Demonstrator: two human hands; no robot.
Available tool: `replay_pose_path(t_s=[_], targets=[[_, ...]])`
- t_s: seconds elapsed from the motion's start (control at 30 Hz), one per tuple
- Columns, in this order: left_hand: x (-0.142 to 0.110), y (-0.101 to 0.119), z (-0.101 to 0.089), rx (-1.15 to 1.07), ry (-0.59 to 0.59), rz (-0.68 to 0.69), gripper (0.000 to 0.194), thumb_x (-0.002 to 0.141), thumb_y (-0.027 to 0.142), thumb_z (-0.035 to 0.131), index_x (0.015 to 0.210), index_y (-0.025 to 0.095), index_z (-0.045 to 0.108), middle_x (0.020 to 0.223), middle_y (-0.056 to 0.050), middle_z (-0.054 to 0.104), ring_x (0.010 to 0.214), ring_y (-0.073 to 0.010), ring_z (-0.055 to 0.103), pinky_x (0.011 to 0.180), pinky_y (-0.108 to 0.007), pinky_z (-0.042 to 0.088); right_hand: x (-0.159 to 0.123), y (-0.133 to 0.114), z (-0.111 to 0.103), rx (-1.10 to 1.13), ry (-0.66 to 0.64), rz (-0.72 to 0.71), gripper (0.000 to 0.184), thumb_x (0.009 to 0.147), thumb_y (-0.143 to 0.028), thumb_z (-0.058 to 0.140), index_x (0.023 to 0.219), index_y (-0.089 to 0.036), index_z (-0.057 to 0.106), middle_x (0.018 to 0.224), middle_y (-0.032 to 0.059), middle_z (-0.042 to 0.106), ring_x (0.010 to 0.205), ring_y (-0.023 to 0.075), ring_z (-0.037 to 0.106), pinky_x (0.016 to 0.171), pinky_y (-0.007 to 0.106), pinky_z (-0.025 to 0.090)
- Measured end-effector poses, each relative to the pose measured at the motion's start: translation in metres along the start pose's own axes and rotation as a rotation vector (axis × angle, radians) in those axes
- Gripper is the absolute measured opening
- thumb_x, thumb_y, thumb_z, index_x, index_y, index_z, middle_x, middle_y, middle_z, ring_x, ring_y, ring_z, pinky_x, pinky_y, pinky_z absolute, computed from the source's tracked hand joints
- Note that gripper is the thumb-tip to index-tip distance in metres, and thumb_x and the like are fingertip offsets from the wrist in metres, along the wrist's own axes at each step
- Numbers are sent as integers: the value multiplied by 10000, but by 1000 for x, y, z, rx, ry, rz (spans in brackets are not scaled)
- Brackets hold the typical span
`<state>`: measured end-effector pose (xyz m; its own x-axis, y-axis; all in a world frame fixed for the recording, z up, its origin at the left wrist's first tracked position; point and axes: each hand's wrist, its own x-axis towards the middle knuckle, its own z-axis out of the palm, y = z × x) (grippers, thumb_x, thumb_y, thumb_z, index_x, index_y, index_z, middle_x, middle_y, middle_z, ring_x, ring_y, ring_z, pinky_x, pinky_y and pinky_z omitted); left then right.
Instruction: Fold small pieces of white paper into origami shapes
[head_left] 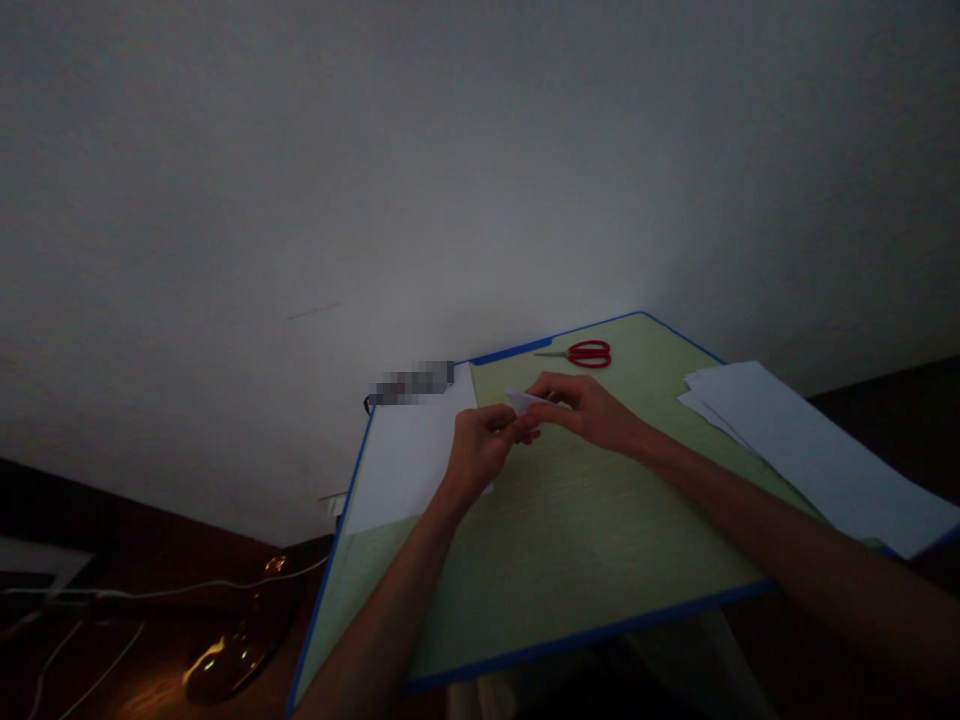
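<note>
A small piece of folded white paper [522,401] is held between my two hands above the middle of the table [600,530]. My left hand [486,440] pinches its lower side, fingers closed. From the right, my right hand [576,405] grips the upper edge between thumb and fingers. Part of the paper is hidden behind the fingers, and its full shape cannot be made out in the dim light. Just beyond my right hand lies a pair of scissors [589,353] with red handles, blades pointing left.
A white sheet [405,460] lies on the table's left side, with a blurred-out object [412,383] at its far edge. Several white sheets [817,450] are stacked at the right, overhanging the edge. A wall [480,180] stands behind; white cables [217,584] run at lower left.
</note>
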<state>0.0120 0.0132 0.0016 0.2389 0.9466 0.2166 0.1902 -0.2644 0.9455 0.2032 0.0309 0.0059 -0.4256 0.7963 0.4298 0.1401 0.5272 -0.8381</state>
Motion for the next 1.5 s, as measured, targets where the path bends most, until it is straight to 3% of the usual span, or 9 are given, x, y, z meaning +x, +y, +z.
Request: replay_pose_path(t_s=[0.2, 0.63, 0.8, 1.0, 1.23, 1.5], targets=[[-2, 3, 3, -8, -15, 1, 394, 732, 535, 818, 660, 152, 758, 666, -86, 748, 623, -190, 696, 610, -271, 506, 1, -3, -2, 83, -24, 66, 201, 846, -388, 715, 852, -187, 712, 819, 28, 713, 778, 179, 648, 711, 315, 493], [0, -1, 3, -67, 12, 14, 373, 754, 508, 811, 657, 153, 747, 667, -61, 744, 653, -188, 704, 632, -278, 529, 3, 0, -4, 96, 122, 138, 336, 741, -498, 805, 758, -182, 693, 737, 17, 685, 687, 160, 620, 665, 315, 478], [1, -1, -1, -100, 42, 22, 341, 793, 455, 797, 660, 148, 732, 685, -64, 747, 655, -170, 700, 649, -267, 535, 4, 4, -6, 103, 115, 89, 300, 792, -474, 769, 870, -187, 729, 860, 40, 721, 797, 177, 658, 734, 329, 509], [2, 1, -5, -81, 22, 14, 354, 811, 459, 778, 649, 151, 714, 688, -64, 733, 657, -165, 679, 647, -273, 522, 4, 8, -5, 60, 126, 48, 235, 848, -423, 718, 867, -189, 706, 848, 37, 713, 775, 170, 650, 717, 320, 513], [4, 3, -4, 32, 49, 31, 304, 782, 453, 793, 877, 170, 733, 880, -66, 740, 811, -190, 679, 773, -321, 552, 2, 9, -2, -76, 119, -32, 195, 904, -385, 654, 889, -191, 674, 844, 37, 698, 776, 172, 615, 718, 315, 478], [2, 3, 2, -246, 50, 1, 275, 742, 348, 836, 906, 156, 728, 903, -55, 735, 830, -170, 663, 804, -304, 523, 0, 6, -1, -70, 55, -26, 173, 928, -362, 622, 908, -192, 649, 851, 30, 681, 791, 168, 604, 700, 292, 457]])
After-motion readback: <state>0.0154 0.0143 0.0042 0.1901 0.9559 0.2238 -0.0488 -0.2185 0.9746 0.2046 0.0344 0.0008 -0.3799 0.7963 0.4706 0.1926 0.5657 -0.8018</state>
